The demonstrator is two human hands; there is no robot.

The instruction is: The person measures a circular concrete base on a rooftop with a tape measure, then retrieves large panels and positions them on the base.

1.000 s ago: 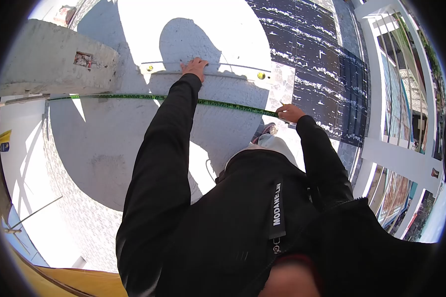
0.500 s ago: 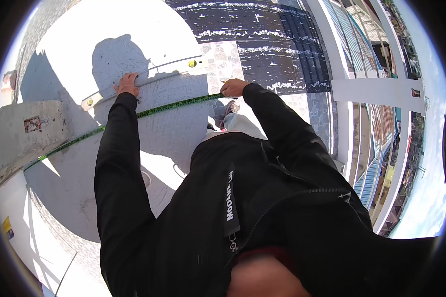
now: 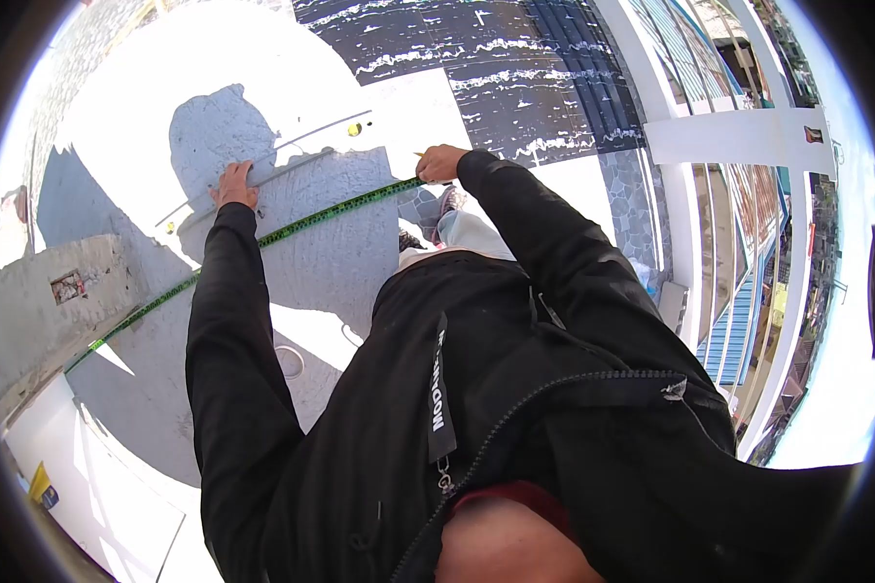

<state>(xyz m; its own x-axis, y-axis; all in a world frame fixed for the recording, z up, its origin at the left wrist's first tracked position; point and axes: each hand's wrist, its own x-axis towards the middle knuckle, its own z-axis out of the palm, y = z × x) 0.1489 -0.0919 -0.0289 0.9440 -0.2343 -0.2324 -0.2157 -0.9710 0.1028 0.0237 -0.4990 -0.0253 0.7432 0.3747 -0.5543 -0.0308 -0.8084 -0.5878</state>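
My left hand (image 3: pixel 234 185) lies with fingers stretched out over a long spirit level (image 3: pixel 356 129), which rests on the concrete slab and is washed out by sunlight. A yellow vial shows near its right end. My right hand (image 3: pixel 441 163) is closed on the right end of a green tape measure (image 3: pixel 345 207). From that hand pokes a thin yellowish tip, perhaps a pencil. The tape's blade stretches down to the left across the slab, passing behind my left sleeve, to the base of a low concrete block.
The concrete block (image 3: pixel 29 291) at the left has a broken-open recess. Dark, white-streaked tiles (image 3: pixel 515 97) lie at the top. A white railing (image 3: pixel 695 223) runs along the right, with roofs beyond. A round ring-like item (image 3: pixel 290 361) sits beside my left sleeve.
The view has shifted slightly, so both hands, the level and the tape appear a little further left. My left hand stays on the level and my right hand on the tape.
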